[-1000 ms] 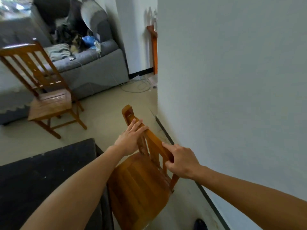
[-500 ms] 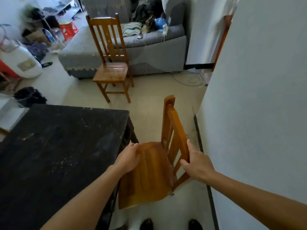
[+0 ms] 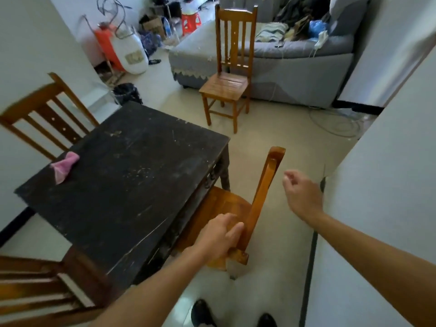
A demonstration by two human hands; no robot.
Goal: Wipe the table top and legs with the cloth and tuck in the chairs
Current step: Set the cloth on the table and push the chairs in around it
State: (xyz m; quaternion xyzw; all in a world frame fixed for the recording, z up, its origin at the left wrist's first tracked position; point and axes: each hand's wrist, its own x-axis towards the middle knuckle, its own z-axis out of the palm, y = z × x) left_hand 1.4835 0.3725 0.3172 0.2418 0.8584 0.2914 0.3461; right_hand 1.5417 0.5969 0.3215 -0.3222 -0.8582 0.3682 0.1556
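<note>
The black table [image 3: 132, 175] fills the left middle, its top scuffed and dusty. A pink cloth [image 3: 64, 165] lies crumpled near its far left corner. A wooden chair [image 3: 264, 192] stands at the table's right side, with the front of its seat under the table edge. My left hand [image 3: 219, 234] grips the rear of the seat beside the backrest post. My right hand [image 3: 300, 194] hovers just right of the backrest, fingers loosely apart, touching nothing.
A second chair [image 3: 228, 83] stands apart in front of the grey sofa [image 3: 295, 60]. Two more chairs sit at the table's far left [image 3: 47, 114] and near left [image 3: 42, 291]. A white wall [image 3: 377, 208] is close on the right. Cables [image 3: 335, 123] lie on the floor.
The chair has slid in against the table. My right hand has let go of the backrest. My left hand has shifted from the seat's front to its rear.
</note>
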